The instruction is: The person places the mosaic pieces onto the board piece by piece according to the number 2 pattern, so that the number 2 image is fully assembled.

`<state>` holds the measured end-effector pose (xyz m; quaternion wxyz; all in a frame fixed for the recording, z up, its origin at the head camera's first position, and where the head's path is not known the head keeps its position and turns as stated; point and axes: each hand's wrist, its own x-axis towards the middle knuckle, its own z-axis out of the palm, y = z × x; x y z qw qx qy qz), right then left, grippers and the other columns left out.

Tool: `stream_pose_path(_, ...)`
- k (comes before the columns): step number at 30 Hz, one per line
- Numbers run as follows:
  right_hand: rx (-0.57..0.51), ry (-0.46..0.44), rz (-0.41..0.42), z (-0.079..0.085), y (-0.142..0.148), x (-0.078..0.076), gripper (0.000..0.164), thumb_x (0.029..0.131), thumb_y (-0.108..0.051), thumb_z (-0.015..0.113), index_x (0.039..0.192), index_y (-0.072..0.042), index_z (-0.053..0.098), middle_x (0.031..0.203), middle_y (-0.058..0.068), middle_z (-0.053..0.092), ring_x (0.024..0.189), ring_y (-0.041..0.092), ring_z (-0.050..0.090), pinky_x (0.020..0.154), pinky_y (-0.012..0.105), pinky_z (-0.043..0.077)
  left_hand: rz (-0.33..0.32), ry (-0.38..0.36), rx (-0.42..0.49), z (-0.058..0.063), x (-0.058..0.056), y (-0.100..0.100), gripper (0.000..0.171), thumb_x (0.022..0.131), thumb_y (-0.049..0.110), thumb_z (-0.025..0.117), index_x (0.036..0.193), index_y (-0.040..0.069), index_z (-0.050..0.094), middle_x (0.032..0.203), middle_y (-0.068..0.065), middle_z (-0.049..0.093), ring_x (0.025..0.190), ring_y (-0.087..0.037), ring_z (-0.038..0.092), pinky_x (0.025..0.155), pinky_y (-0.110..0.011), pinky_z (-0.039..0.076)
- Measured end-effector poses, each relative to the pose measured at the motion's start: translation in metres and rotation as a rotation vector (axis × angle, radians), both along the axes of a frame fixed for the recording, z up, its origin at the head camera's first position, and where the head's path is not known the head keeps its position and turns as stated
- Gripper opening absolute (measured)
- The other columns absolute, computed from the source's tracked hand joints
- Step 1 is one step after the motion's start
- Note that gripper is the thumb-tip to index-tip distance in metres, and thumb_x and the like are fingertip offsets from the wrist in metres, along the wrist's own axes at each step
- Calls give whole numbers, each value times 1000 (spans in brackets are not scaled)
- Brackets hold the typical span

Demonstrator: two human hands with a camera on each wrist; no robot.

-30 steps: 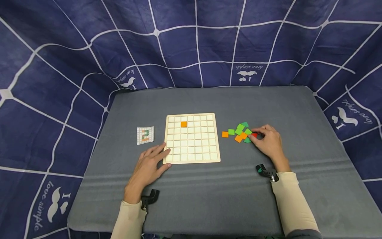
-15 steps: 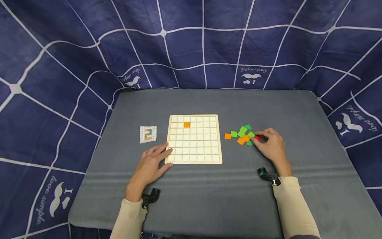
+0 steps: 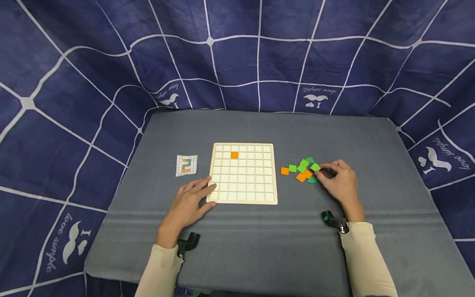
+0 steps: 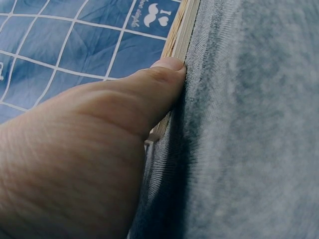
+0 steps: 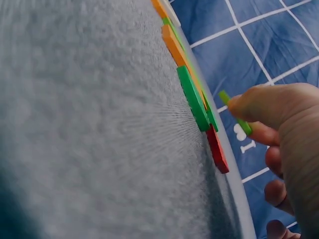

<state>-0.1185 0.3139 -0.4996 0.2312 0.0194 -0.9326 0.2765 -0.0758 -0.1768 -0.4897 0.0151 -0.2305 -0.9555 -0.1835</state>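
Fingers (image 3: 326, 167) perhaps over red tile (image 3: 322, 174)

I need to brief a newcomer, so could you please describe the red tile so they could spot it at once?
On the grey table, look right of the wooden grid board to the loose tile pile. At its right edge, under the right hand, lies the red tile, the only red one.

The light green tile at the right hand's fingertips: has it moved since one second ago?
Yes. The light green tile is lifted off the tile pile, pinched by the right hand.
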Motion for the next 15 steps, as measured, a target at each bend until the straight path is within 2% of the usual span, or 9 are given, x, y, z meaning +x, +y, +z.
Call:
stream_pose_path(5,-17,23,6,9,-4,-3,26,75,-22,88,96,-9,80,84,8,61,74,20,55,66,27,35,-4,10,-20,1,0,1,61,94,51,65,149,27,51,162,0,38,145,-29,40,112,-59,33)
stream_pose_path(15,-19,88,75,20,-19,-15,27,75,-22,88,96,-7,80,84,10,63,77,23,58,69,30,37,-4,60,5,1,4,1,60,93,47,70,146,25,55,159,-3,42,142,-31,43,108,-60,35)
